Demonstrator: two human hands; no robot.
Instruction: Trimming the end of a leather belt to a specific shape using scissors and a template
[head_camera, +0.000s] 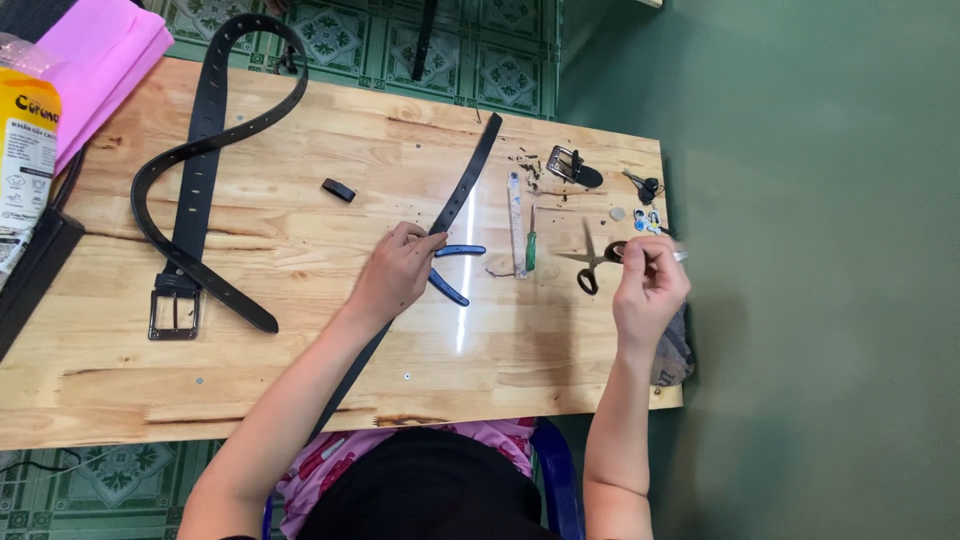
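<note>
Two hands work over the wooden desk (300, 370). Left hand (397, 272) rests with fingertips pinching a narrow black strap (462, 185), beside blue-handled pliers (452, 270); the strap's lower end runs off the desk edge, hidden under the forearm. Right hand (650, 285) has its grip closed on something small and thin, too tiny to identify, near black scissors (590, 262). One buckled black belt (195, 170) loops at left; its top is cut off by the frame edge.

black belt strap (462, 185) diagonal, blue-handled pliers (450, 268) open
</note>
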